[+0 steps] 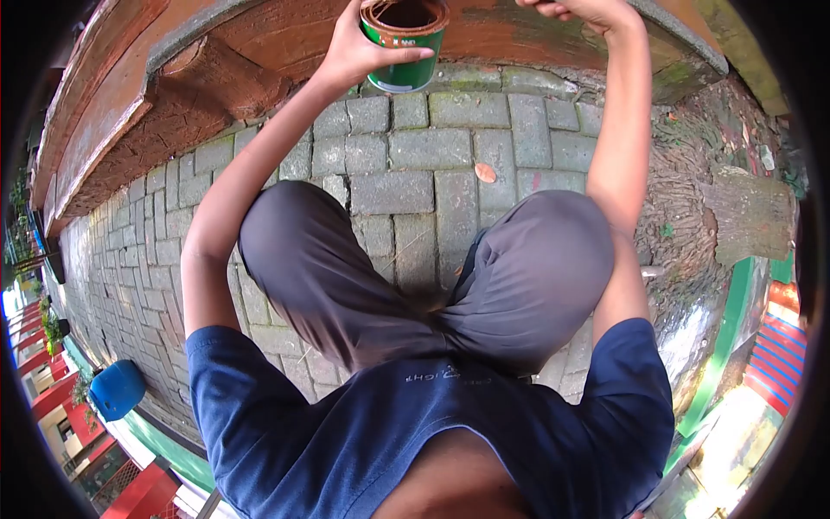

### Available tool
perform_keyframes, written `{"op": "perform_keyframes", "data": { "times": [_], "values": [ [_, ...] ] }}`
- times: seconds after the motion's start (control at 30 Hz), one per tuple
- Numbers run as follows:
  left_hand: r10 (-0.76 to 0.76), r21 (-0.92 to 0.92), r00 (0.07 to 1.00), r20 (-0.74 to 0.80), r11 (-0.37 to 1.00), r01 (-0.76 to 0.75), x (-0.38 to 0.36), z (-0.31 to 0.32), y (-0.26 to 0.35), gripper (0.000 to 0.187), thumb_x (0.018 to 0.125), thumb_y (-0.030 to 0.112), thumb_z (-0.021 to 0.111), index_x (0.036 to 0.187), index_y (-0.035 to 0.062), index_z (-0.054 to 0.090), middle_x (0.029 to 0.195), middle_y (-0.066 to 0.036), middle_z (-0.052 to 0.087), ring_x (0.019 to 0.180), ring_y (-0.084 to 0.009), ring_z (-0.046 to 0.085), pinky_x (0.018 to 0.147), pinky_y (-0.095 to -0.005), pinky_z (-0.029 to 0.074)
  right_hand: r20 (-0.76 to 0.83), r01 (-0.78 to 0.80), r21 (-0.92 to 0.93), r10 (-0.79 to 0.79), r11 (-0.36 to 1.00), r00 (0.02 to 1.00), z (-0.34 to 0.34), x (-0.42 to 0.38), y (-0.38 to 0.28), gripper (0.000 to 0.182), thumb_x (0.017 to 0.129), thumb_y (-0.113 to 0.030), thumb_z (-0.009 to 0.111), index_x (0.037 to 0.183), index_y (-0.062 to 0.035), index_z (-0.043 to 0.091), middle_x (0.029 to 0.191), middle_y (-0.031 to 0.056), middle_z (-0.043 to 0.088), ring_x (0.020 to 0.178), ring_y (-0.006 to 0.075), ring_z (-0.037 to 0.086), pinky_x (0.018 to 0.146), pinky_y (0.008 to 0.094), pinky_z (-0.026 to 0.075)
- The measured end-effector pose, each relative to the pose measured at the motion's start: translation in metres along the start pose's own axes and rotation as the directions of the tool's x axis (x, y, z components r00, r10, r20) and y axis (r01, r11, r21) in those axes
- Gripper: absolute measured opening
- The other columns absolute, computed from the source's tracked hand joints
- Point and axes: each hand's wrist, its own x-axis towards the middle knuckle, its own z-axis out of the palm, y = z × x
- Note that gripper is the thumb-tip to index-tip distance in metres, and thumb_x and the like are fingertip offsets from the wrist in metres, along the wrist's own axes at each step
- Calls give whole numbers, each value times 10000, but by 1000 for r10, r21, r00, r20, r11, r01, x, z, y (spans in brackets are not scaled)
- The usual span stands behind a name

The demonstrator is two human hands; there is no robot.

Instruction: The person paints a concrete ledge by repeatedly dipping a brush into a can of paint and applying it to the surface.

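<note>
My left hand (370, 50) is wrapped round a green paint can (406, 59) with reddish-brown paint smeared over its rim. The can is held above the paving, close to a low wall painted reddish brown (519, 43). At the top edge of the view, my right hand (584, 10) has its fingers curled in front of that wall. Part of this hand is cut off by the frame, so whatever it may hold does not show.
Grey paving blocks (393, 192) lie beneath my bent knees, with a dry leaf (485, 173) on them. Thick tree roots (692, 195) spread on the right. A blue container (118, 390) stands far left. A brown ledge (199, 91) juts out at upper left.
</note>
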Motion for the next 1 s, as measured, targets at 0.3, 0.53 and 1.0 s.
{"op": "perform_keyframes", "data": {
  "times": [0.3, 0.53, 1.0],
  "values": [
    [-69, 150, 996, 48, 987, 61, -10, -6, -6, 962, 547, 227, 951, 1325, -7, 435, 1274, -136, 560, 1214, -218, 535, 1088, -378, 395, 86, -2, -187, 19, 982, 996, -3, 0, 11, 400, 872, -509, 672, 706, -156, 587, 538, -123, 325, 455, -4, 224, 413, 218, 140],
    [-144, 60, 983, 111, 989, 139, -14, -7, -2, 970, 559, 199, 941, 1357, 2, 425, 1307, -128, 549, 1235, -212, 522, 1098, -382, 388, 80, -66, -121, 76, 990, 994, -9, -7, 7, 395, 890, -490, 651, 765, -118, 622, 537, -120, 339, 458, -14, 251, 404, 197, 162],
    [-170, 46, 975, 142, 985, 166, -14, -9, -3, 963, 560, 187, 942, 1354, -5, 431, 1297, -133, 562, 1235, -217, 526, 1107, -373, 383, -4, -38, -112, 37, 993, 999, -16, -15, 4, 433, 905, -498, 644, 852, -74, 714, 553, -62, 463, 458, 34, 344, 419, 231, 265]
  ]
}}
